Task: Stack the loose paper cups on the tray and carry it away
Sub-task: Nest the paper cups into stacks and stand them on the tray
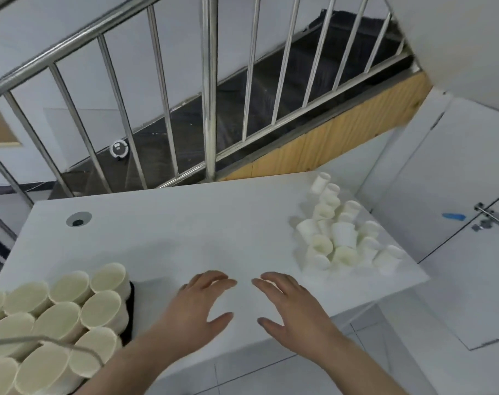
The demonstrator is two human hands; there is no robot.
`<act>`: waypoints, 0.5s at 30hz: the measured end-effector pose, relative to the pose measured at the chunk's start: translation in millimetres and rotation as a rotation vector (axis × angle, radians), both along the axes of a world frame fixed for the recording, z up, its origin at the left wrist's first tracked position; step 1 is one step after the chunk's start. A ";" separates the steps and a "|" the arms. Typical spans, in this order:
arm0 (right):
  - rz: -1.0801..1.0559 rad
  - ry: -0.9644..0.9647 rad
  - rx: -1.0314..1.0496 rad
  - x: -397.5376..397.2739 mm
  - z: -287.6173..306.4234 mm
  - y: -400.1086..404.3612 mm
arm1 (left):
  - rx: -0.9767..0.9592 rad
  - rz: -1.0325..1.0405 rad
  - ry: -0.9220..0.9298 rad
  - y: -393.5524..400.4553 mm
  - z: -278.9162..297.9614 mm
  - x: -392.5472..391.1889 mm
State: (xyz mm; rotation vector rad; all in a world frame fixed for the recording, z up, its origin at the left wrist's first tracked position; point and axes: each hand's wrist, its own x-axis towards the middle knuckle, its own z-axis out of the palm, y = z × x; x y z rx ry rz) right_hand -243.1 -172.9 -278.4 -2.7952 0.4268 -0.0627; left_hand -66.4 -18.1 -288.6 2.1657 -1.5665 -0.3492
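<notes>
Several stacks of white paper cups [100, 309] stand upright on a black tray [130, 315] at the table's near left corner; only the tray's right edge shows. A pile of loose paper cups [342, 238] lies jumbled on the table's right side, some upright, some tipped over. My left hand [198, 303] and my right hand [288, 303] hover side by side over the bare middle of the white table [185, 232], palms down, fingers spread, holding nothing. Both hands are well apart from the tray and the loose pile.
A steel stair railing [210, 89] runs along the table's far edge, with a stairwell below it. A round cable hole [78, 219] sits in the table's far left. A white door with a latch [490, 218] is at the right. A thin cable [43, 342] crosses the stacked cups.
</notes>
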 end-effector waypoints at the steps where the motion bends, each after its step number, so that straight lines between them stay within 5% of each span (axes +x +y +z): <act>1: -0.007 0.005 0.007 -5.0 0.9 -9.3 | -0.002 0.002 0.002 -9.6 0.4 -3.1; 15: -0.151 0.091 -0.043 -16.5 -16.4 -159.6 | 0.019 -0.020 0.052 -165.4 -24.1 8.1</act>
